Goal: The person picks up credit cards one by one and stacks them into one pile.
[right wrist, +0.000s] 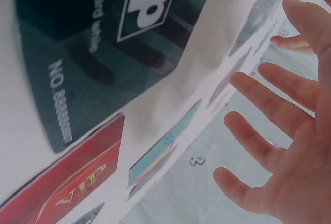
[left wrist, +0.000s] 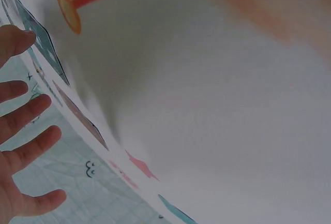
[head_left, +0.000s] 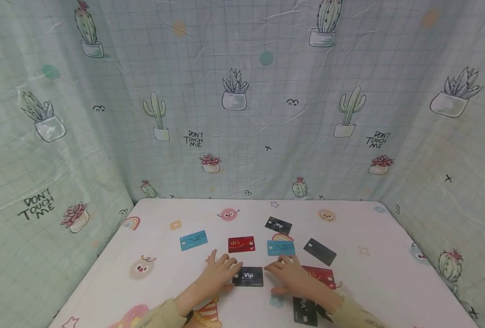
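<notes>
A black Vip card (head_left: 251, 277) lies flat on the table between my two hands. My left hand (head_left: 215, 274) reaches over its left edge with fingers spread; whether they touch the card cannot be told. Just off the card's right edge is my right hand (head_left: 293, 278), its fingers spread and holding nothing. A red VIP card (head_left: 322, 274) lies partly behind the right hand. Beneath the right wrist sits another black Vip card (head_left: 304, 314), large in the right wrist view. In the left wrist view, the left hand (left wrist: 23, 131) shows loosely spread fingers, nothing between them.
Beyond the hands lie a blue VIP card (head_left: 193, 240), a red VIP card (head_left: 241, 244), a second blue card (head_left: 281, 248), a black Vip card (head_left: 278, 225) and a plain dark card (head_left: 320, 252). The white patterned table (head_left: 156, 241) meets a cactus-print curtain (head_left: 250, 173) behind.
</notes>
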{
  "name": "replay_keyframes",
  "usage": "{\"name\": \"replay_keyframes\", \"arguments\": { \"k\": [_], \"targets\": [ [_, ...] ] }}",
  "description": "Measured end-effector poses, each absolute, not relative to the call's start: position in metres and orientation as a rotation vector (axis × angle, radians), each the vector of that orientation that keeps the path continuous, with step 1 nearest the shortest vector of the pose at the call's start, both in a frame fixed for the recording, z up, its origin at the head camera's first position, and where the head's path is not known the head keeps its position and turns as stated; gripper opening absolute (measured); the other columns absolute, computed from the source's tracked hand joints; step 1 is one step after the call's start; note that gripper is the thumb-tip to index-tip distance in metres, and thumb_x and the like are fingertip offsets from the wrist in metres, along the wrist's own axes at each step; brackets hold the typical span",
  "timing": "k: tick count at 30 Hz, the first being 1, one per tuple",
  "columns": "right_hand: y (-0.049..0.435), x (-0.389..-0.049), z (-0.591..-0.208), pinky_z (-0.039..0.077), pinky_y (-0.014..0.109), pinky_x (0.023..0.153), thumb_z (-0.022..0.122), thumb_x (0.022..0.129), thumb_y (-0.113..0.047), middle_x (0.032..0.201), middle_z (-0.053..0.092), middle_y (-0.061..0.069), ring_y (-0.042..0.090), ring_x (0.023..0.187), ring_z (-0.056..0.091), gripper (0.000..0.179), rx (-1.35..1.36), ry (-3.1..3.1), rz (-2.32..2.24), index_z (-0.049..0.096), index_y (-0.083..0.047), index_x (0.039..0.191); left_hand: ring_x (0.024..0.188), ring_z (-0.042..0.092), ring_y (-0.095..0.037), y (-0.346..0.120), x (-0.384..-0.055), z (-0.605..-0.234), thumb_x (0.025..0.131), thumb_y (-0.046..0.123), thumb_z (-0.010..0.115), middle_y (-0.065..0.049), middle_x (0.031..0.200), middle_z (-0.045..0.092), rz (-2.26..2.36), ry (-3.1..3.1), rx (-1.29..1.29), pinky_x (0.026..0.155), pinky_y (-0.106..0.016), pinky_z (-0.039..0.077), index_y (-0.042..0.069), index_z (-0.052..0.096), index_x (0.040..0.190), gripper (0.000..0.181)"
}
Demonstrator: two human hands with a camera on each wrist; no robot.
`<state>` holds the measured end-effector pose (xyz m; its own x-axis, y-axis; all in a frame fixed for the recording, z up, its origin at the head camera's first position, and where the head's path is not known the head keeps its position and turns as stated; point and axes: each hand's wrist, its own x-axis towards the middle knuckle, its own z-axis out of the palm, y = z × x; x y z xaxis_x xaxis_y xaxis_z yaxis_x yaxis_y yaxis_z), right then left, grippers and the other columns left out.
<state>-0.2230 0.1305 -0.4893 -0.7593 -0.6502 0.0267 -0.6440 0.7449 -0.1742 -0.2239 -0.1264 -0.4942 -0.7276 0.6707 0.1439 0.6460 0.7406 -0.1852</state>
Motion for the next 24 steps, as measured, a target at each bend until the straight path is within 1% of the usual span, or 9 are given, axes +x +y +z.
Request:
{"name": "replay_keyframes", "arguments": {
  "k": [6,10,15,19,24],
  "targets": [
    [0.139,-0.219,-0.487,0.031,0.052,0.090,0.065,0.075,-0.043,0.108,0.062,-0.007,0.014,0.097,0.043,0.048,-1.089,2.926,-0.277,0.054,-0.024,0.117,0.106,0.048,-0.020,-0.122,-0.218,-0.486,0.074,0.042,0.068,0.002,0.112,0.058,0.121,-2.736,-1.041,0.092,-0.057,0.034,0.021,0.053,0.120,0.053],
    [0.144,-0.217,-0.484,0.031,0.053,0.090,0.064,0.076,-0.042,0.107,0.062,-0.008,0.014,0.097,0.043,0.046,-1.084,2.919,-0.290,0.055,-0.024,0.117,0.105,0.048,-0.018,-0.117,-0.212,-0.481,0.074,0.040,0.068,0.003,0.111,0.059,0.085,-2.730,-1.057,0.092,-0.055,0.035,0.020,0.055,0.117,0.049],
    [0.151,-0.214,-0.483,0.032,0.051,0.090,0.063,0.078,-0.041,0.107,0.061,-0.010,0.014,0.097,0.044,0.042,-1.099,2.930,-0.291,0.055,-0.024,0.116,0.101,0.048,-0.016,-0.109,-0.204,-0.477,0.074,0.039,0.068,0.004,0.107,0.059,0.060,-2.698,-1.101,0.092,-0.052,0.037,0.019,0.058,0.114,0.045],
    [0.157,-0.212,-0.484,0.034,0.051,0.089,0.062,0.078,-0.040,0.106,0.061,-0.010,0.015,0.098,0.045,0.040,-1.121,2.926,-0.297,0.056,-0.024,0.114,0.097,0.047,-0.014,-0.103,-0.200,-0.474,0.075,0.040,0.067,0.004,0.103,0.059,0.043,-2.660,-1.134,0.090,-0.047,0.038,0.020,0.059,0.112,0.042],
    [0.167,-0.209,-0.486,0.035,0.050,0.089,0.061,0.079,-0.041,0.108,0.060,-0.009,0.016,0.101,0.045,0.038,-1.151,2.902,-0.305,0.057,-0.025,0.114,0.093,0.046,-0.011,-0.093,-0.194,-0.471,0.077,0.041,0.065,0.006,0.100,0.058,0.041,-2.563,-1.219,0.085,-0.037,0.040,0.021,0.059,0.110,0.039]
  ]
}}
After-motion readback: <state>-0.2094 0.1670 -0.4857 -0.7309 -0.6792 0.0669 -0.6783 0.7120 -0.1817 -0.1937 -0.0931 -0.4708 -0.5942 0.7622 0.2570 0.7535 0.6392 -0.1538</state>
